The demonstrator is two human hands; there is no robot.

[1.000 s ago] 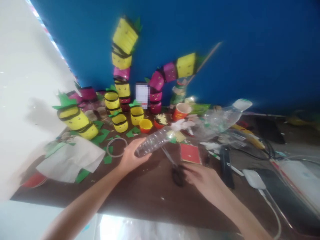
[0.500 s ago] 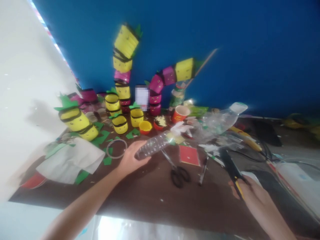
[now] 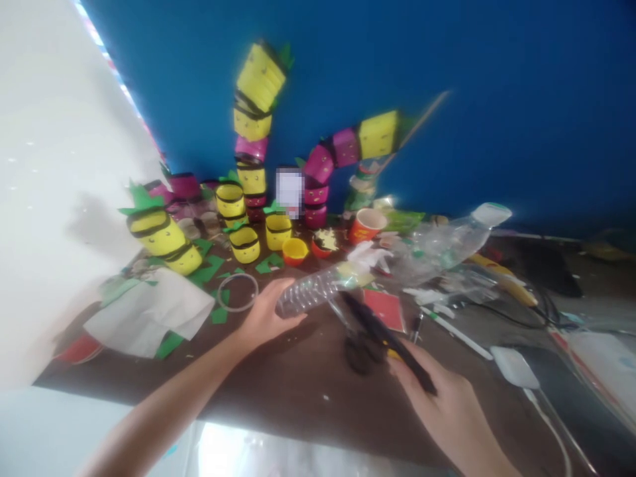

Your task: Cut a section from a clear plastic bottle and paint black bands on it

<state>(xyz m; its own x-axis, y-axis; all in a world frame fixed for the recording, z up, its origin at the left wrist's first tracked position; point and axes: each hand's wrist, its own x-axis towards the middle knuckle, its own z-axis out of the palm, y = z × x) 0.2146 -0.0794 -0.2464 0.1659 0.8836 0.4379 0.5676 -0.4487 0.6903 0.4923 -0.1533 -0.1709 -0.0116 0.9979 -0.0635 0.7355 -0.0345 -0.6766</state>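
the left hand [image 3: 271, 311] curls round the near end of the bottle [image 3: 315, 291] over the surface [image 3: 298, 391], seemingly steadying it, while the right hand [image 3: 440, 401] wraps the tool [image 3: 377, 329], apparently leaving its far end free beside the bottle.

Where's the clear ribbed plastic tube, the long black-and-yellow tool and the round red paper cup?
Clear plastic tube [image 3: 312, 291]: head view, on its ribbed side.
Black-and-yellow tool [image 3: 374, 327]: head view, on its black body.
Red paper cup [image 3: 364, 232]: head view, on its outer wall.
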